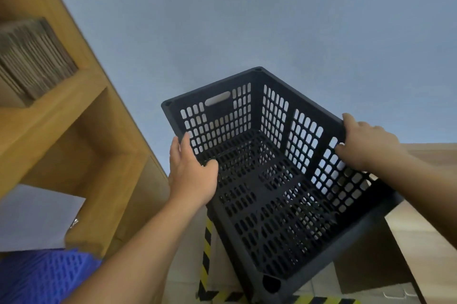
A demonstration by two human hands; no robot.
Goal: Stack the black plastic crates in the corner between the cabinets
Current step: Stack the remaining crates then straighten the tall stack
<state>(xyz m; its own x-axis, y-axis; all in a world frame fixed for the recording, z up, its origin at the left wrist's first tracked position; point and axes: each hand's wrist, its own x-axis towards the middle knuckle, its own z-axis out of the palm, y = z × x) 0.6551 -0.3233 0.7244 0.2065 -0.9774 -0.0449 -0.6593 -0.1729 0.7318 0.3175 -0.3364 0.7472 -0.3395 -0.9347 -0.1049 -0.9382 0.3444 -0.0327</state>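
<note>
A black perforated plastic crate (pixel 267 192) fills the middle of the view, its open top facing me, in front of a pale blue wall. My left hand (pixel 190 175) grips its left rim, thumb inside and fingers along the outside. My right hand (pixel 366 145) grips the right rim, fingers curled over the edge. The crate stands in the gap between a wooden shelf unit on the left and a light wooden cabinet on the right. What lies beneath the crate is hidden.
The wooden shelf unit (pixel 81 135) at left holds stacked cardboard (pixel 32 61). A blue plastic crate (pixel 44 276) sits at lower left. The light wooden cabinet (pixel 425 217) stands at right. Yellow-black hazard tape (pixel 206 254) marks the floor below.
</note>
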